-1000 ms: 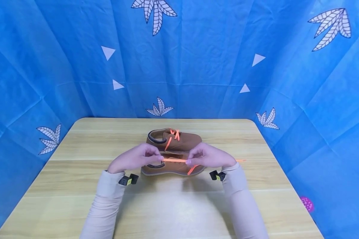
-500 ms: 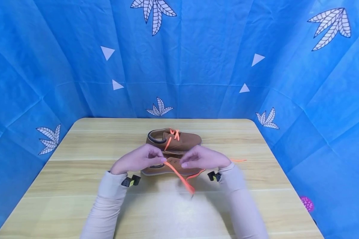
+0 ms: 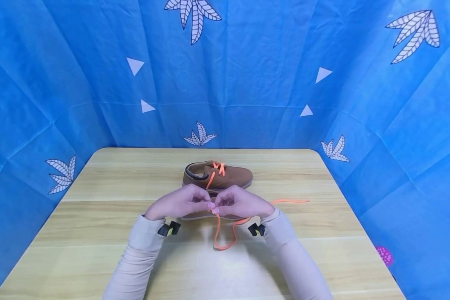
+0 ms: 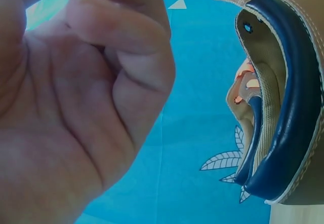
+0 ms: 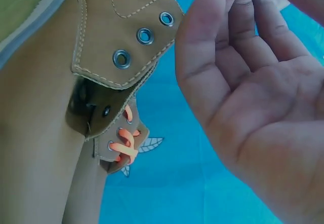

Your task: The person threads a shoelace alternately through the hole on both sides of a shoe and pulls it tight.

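An orange shoelace (image 3: pixel 222 248) droops in a loop in front of the near brown shoe (image 3: pixel 196 216), and its other end trails past the right wrist. My left hand (image 3: pixel 180 203) pinches one end between thumb and forefinger. Fingertip to fingertip with it, my right hand (image 3: pixel 243 203) pinches the lace beside that end. Both hands hover over the near shoe and cover most of it in the head view. Its eyelets (image 5: pixel 144 36) show without lace in the right wrist view, and its dark padded collar (image 4: pixel 298 72) appears in the left wrist view.
Behind the near shoe stands a matching brown shoe (image 3: pixel 236 177) with an orange lace (image 3: pixel 222 168) threaded and crossed. Both shoes point right on the wooden table (image 3: pixel 116 179). A blue patterned cloth (image 3: pixel 262 75) hangs around the back and sides.
The lace, stretched between both hands at first, was let go by the right hand and dropped into a hanging loop. The right hand then moved left to meet the left hand at the lace end.
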The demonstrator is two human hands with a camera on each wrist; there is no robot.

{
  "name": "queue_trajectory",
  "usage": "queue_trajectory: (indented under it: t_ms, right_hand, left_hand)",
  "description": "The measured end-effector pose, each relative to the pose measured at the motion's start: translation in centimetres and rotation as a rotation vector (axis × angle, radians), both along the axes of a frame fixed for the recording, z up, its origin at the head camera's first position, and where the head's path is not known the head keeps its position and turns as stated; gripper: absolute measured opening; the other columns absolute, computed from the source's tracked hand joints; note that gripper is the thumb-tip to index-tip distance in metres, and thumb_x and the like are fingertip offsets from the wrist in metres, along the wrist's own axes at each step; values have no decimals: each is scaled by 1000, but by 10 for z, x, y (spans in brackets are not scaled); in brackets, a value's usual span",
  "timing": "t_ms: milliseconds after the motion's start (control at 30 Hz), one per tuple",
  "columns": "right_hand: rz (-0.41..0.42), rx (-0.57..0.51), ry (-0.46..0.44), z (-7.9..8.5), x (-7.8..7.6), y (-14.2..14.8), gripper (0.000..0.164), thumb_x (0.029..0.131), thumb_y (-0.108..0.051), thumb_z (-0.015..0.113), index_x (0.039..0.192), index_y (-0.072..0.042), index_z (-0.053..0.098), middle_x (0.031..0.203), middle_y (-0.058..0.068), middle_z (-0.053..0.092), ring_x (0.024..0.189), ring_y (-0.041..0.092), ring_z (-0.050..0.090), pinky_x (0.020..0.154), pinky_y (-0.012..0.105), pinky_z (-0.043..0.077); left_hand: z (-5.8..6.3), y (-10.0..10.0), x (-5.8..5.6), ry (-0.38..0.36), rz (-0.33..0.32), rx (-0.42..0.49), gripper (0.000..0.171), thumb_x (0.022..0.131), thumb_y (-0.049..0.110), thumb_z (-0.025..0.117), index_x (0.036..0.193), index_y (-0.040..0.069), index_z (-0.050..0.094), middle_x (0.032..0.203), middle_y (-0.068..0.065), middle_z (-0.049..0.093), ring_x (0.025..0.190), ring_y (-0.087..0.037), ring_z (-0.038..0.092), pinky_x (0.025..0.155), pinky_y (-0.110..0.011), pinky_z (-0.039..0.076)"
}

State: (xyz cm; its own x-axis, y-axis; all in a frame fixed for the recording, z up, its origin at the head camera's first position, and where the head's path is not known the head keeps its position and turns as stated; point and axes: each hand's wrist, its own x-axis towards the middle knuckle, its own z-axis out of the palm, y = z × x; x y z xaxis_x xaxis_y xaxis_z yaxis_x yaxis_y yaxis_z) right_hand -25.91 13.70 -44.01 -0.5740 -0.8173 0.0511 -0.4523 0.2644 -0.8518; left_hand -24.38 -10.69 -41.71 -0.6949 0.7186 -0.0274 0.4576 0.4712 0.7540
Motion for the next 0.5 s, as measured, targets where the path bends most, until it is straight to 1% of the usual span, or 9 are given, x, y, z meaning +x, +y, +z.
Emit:
queue_trajectory:
  t_ms: [67,133,233,300,433,500]
  right_hand:
    - [23,11,11,0,-1,2,12,97,-16,71,95,-5,75,85,15,72,75,6,61,71,21,52]
    - [38,27,19,0,-2,7,13,98,-15,70,94,-4,74,84,16,71,73,6,60,69,21,52]
    - [56,63,5,2,-2,13,13,98,-13,68,94,-2,74,82,16,70,69,7,59,66,20,51]
    - [63,70,-8,2,-2,15,14,98,-12,68,96,0,74,82,16,71,68,8,58,65,20,49]
    - [63,47,-3,3,-2,13,15,98,-13,67,99,0,76,83,8,72,72,8,60,68,21,51]
    - [52,42,7,4,-3,12,14,98,-13,67,99,-3,76,84,3,72,75,6,60,72,22,53]
  left_hand:
    - [0,0,0,-4,-4,1,20,102,27,65,97,12,76,78,2,63,66,-5,49,60,-20,40]
    - [0,0,0,-8,-2,5,20,102,26,65,97,10,77,76,4,61,64,-5,47,59,-20,39]
    - [-1,0,0,-8,4,5,18,102,24,65,94,13,76,73,8,57,62,-5,46,58,-21,39]
    - [-3,2,0,1,0,5,17,102,24,65,93,16,76,73,10,58,63,-4,48,59,-21,41]
    - [-6,6,0,26,-14,9,16,103,27,64,93,21,76,78,12,64,68,-3,53,64,-20,45]
    - [-8,8,-1,48,-4,22,15,103,26,64,95,19,76,79,11,64,68,-3,53,64,-21,46]
